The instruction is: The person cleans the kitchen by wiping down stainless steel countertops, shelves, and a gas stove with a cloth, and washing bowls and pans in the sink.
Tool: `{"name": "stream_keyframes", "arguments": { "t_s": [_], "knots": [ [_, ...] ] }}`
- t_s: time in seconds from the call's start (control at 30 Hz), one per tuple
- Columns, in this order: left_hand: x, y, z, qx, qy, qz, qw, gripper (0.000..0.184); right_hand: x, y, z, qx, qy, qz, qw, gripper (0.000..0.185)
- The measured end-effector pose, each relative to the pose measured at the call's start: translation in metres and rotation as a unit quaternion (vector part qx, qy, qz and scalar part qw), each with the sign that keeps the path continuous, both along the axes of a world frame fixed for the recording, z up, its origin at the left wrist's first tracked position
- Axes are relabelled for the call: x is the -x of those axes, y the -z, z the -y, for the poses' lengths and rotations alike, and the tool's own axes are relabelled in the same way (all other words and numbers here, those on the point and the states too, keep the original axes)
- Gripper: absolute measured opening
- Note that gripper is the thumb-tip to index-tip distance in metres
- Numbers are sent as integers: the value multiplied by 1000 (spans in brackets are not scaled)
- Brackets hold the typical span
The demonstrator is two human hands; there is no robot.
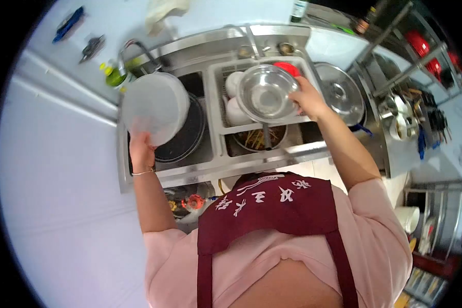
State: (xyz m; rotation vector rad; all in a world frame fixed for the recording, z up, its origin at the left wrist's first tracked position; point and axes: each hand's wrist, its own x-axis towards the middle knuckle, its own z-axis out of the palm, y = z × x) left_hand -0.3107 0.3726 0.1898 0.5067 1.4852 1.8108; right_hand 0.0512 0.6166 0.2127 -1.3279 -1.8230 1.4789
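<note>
My left hand [141,146] grips the lower edge of a round, whitish translucent lid or shallow container [156,109], held tilted over the left sink basin. Below it, a large dark round pan [194,134] shows in the basin. With my right hand [309,99] I hold the right rim of a shiny metal bowl [268,93] over a white rack tray [216,105]. White rounded dishes [237,112] and a red item [287,69] lie in the tray beside the bowl. A dark handle [266,137] sticks out beneath the bowl, above a container of yellowish scraps [254,138].
The faucet [138,47] and a green-yellow bottle [114,77] stand at the back left. A large lidded pot [340,95] is right of the sink. Metal shelving [405,72] stands farther right. A steel sink edge [231,168] runs along the front.
</note>
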Motion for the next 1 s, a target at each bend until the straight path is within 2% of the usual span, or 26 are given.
{"name": "stream_keyframes", "arguments": {
  "t_s": [0.07,0.1,0.2,0.27,0.3,0.33,0.37,0.43,0.47,0.53,0.63,0.7,0.8,1.0],
  "knots": [
    [-21,10,-30,-50,107,36,992,60,-63,-2,14,4,57,-42,997,53],
    [-45,5,-49,-82,137,15,987,56,-98,-5,21,26,86,-35,995,53],
    [-135,-20,-110,-70,228,-7,971,54,-205,-3,54,7,205,-81,975,51],
    [-194,-13,-150,-78,341,-40,936,55,-282,-3,89,-35,284,-11,958,47],
    [-240,-29,-159,-48,365,-58,928,56,-315,7,109,-62,350,-33,934,47],
    [-287,-31,-175,-53,404,19,913,56,-352,18,126,-91,416,-54,903,47],
    [-329,-27,-188,-51,443,-12,895,54,-390,20,149,-64,430,-53,899,47],
    [-421,-30,-203,-38,545,21,837,52,-465,24,192,-16,483,-41,875,48],
    [-461,-14,-212,-46,570,-19,820,51,-496,30,218,7,519,-29,854,48],
    [-551,0,-217,-58,606,5,793,51,-564,58,259,3,565,-58,823,47],
    [-667,-9,-206,-27,671,46,739,50,-627,43,320,31,632,-50,773,46],
    [-732,1,-212,-21,702,65,709,45,-668,44,350,45,693,-41,719,44],
    [-819,5,-219,22,725,75,684,42,-725,56,377,42,738,-66,670,41],
    [-996,23,-247,37,774,41,631,40,-836,81,386,22,791,-124,599,37]
  ]
}}
